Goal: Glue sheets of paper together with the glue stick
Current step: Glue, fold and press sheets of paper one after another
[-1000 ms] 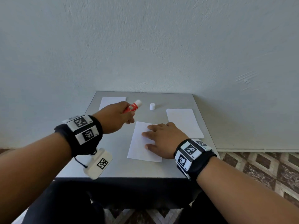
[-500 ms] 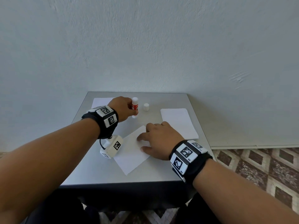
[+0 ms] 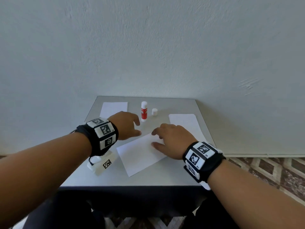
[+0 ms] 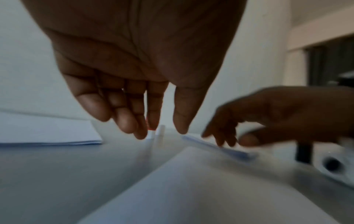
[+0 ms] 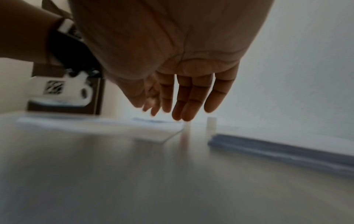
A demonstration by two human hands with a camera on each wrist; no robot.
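Since half a second ago, the left hand [image 3: 125, 124] has let go of the red and white glue stick [image 3: 144, 111], which now stands upright and alone on the grey square table [image 3: 148, 179], near the middle of the head view. This hand hovers just left of and below the stick, its fingers [image 4: 124, 119] loosely spread and holding nothing. Right of the stick stands its small white cap [image 3: 154, 112], apart from it. The right hand [image 3: 171, 139] lies with relaxed fingers on the right end of the white paper sheet [image 3: 138, 154], which is turned more slanted than before. A second white paper pile [image 3: 114, 107] lies at the upper left of the table and a third white paper pile [image 3: 186, 124] at the right.
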